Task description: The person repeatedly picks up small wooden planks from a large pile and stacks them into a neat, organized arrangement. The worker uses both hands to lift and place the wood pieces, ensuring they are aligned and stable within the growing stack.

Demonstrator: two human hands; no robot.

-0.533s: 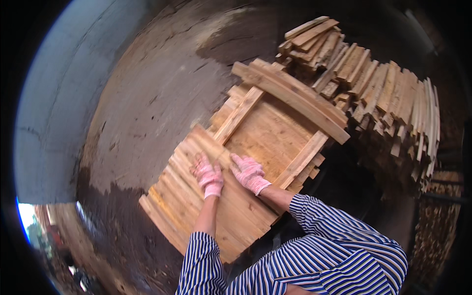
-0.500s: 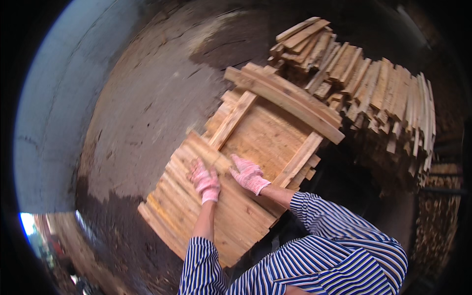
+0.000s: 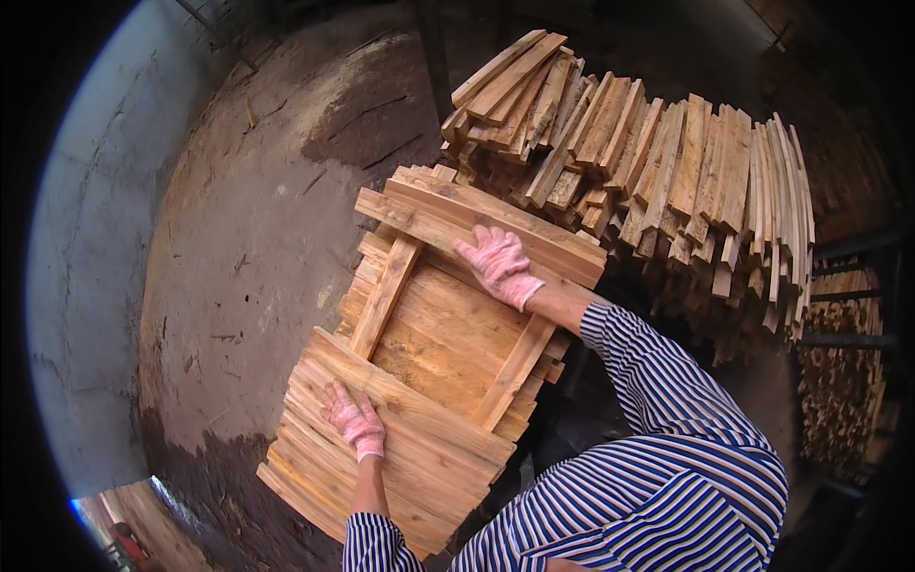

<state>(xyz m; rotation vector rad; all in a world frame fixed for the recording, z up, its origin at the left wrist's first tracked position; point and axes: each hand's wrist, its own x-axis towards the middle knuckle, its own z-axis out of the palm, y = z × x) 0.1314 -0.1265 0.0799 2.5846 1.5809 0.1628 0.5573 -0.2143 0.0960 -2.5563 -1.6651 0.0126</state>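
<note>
Both gloved hands lie flat and open on a wooden panel (image 3: pixel 429 353) at centre frame, gripping nothing: the left hand (image 3: pixel 355 419) on its near crossbar, the right hand (image 3: pixel 498 263) on the far crossbar. This looks like squaring the boards; the next move likely needs firm, even pressure.

Heap behind: pale rough-sawn wooden slats (image 3: pixel 658 162) piled in leaning rows.
Floor: stained grey concrete floor (image 3: pixel 248 238), cracked, darker near the bottom left.
Right edge: dark metal rack (image 3: pixel 848 338) beside more stacked wood.
</note>
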